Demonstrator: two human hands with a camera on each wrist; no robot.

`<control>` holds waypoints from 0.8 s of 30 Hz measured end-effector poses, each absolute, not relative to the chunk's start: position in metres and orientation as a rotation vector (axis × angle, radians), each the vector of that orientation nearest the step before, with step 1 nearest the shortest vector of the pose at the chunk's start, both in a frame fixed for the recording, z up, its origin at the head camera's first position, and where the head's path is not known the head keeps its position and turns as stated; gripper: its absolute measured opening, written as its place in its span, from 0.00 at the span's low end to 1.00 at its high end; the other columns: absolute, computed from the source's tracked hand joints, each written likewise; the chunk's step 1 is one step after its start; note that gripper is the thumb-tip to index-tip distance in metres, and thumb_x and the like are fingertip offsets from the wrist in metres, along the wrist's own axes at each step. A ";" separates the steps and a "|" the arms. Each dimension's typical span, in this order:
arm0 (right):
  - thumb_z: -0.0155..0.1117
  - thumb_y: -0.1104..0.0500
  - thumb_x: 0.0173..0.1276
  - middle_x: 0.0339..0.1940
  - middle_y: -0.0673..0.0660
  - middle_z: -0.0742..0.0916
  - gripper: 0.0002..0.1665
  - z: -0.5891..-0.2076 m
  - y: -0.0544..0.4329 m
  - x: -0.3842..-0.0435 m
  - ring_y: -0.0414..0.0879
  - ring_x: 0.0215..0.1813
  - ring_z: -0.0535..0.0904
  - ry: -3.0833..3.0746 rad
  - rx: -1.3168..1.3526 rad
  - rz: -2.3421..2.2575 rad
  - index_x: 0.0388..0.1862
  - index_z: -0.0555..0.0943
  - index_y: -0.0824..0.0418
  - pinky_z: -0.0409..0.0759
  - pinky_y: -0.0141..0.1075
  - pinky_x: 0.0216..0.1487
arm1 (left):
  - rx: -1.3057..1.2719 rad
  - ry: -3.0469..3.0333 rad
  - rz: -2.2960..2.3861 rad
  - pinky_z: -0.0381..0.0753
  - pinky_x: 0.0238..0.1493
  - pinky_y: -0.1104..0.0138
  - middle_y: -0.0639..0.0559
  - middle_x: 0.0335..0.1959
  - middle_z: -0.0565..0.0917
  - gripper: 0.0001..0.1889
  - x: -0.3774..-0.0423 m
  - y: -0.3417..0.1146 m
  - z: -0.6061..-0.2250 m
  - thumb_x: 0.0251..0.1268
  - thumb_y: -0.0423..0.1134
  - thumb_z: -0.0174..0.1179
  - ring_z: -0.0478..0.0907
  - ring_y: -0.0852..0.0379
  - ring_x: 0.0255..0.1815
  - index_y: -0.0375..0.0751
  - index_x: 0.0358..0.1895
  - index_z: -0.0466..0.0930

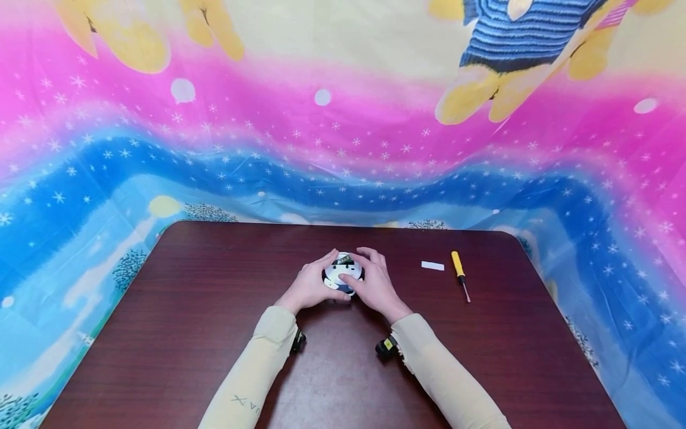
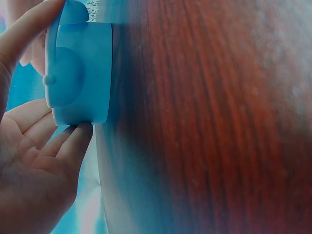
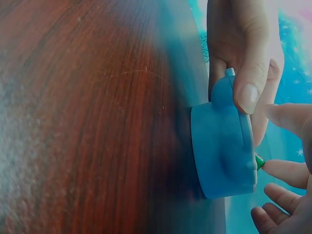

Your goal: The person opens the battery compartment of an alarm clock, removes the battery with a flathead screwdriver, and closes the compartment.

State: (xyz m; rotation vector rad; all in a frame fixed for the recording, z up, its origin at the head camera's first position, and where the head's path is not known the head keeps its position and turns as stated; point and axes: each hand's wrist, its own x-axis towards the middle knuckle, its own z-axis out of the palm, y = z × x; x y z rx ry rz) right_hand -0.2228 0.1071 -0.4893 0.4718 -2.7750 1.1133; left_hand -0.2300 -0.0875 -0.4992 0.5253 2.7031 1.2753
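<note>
A small round panda-like object, white with dark spots, stands on the dark wooden table between both hands. Its deep side wall looks blue in the wrist views. My left hand grips it from the left, thumb along the near edge. On its upper face lies a small dark piece, perhaps a battery; its green end shows in the right wrist view. A fingertip of my right hand touches that green end, with the thumb apart from it.
To the right lies a small white rectangular piece. Beside it is a screwdriver with a yellow handle, its shaft pointing toward me. A patterned cloth hangs behind the table's far edge and around its sides.
</note>
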 end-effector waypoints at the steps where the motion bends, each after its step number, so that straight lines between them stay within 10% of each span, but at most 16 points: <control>1: 0.74 0.48 0.67 0.71 0.60 0.72 0.36 -0.489 0.107 -0.223 0.55 0.70 0.62 -2.764 0.484 1.112 0.69 0.78 0.64 0.68 0.50 0.66 | 0.526 2.702 1.275 0.58 0.71 0.43 0.51 0.80 0.61 0.60 -0.230 -0.087 -0.499 0.42 0.54 0.84 0.62 0.44 0.75 0.42 0.80 0.59; 24: 0.72 0.56 0.70 0.42 0.52 0.89 0.13 -0.487 0.098 -0.249 0.46 0.40 0.80 -2.727 0.297 1.302 0.51 0.85 0.58 0.79 0.41 0.42 | 0.524 2.681 1.302 0.66 0.69 0.51 0.50 0.80 0.61 0.59 -0.229 -0.088 -0.498 0.43 0.52 0.84 0.61 0.46 0.76 0.41 0.80 0.60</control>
